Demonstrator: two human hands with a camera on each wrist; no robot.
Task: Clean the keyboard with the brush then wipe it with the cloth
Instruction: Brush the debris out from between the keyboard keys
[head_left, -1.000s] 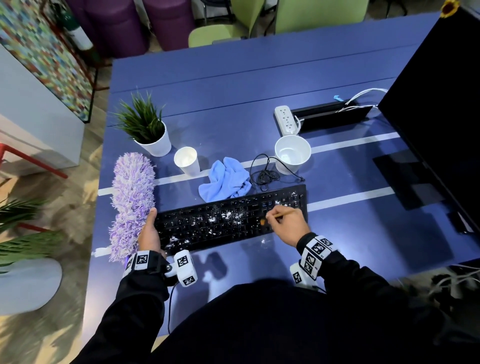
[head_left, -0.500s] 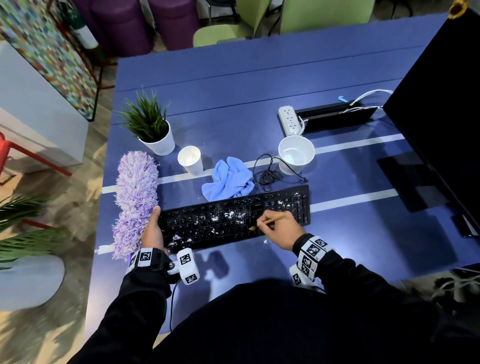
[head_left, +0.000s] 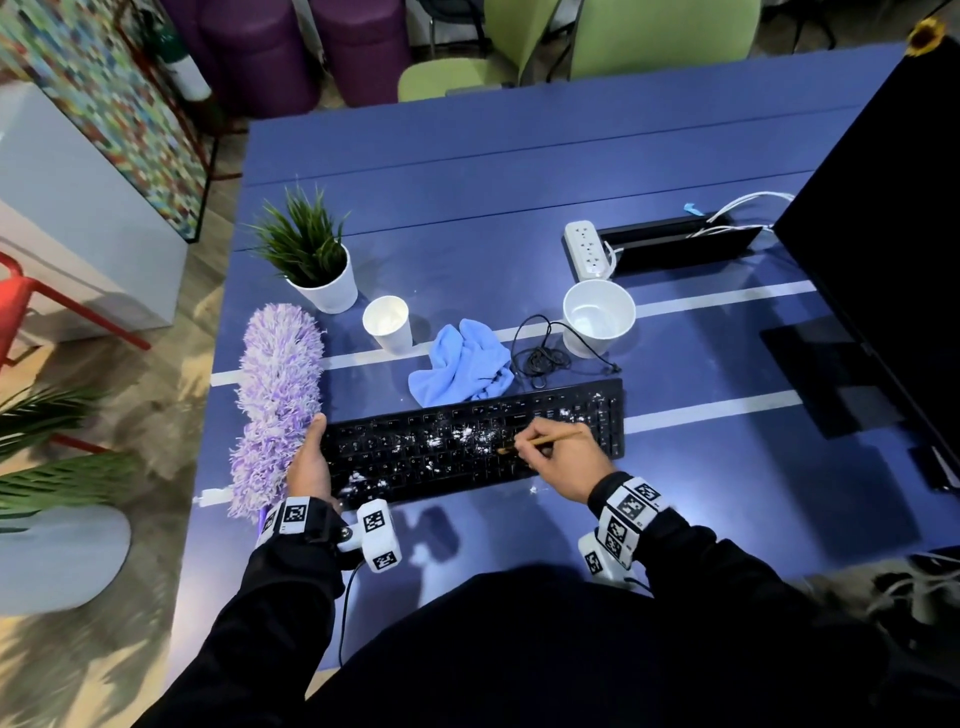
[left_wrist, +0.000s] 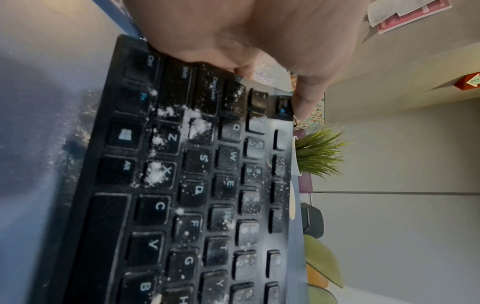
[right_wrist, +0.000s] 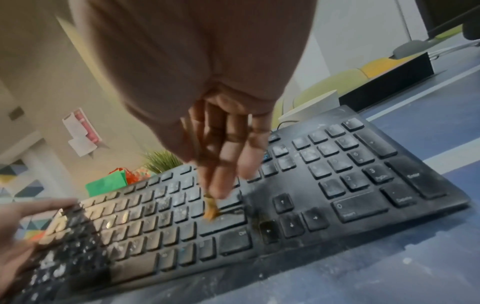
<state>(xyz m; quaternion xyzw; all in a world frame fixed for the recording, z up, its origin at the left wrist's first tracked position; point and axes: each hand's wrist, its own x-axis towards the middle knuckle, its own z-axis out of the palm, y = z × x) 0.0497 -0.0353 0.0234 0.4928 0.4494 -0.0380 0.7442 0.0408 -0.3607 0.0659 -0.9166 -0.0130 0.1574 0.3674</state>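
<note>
Stiffness likely lets our left hand (head_left: 310, 462) grip the black plastic keyboard (head_left: 415, 452) at its nine-o'clock end while our right hand (head_left: 563, 462) pinches the light-looking thin wooden brush (head_left: 558, 437).

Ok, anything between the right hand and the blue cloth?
Only the low keyboard: the cloth lies just past its far edge, the right hand, holding the brush, at its near side. A coiled cable lies beside the cloth.

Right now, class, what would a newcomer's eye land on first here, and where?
The black keyboard near the desk's front, speckled with white powder, stands out. The right hand holds a thin brush on its keys; the left hand holds its left end. A fluffy purple duster lies beside that end.
</note>
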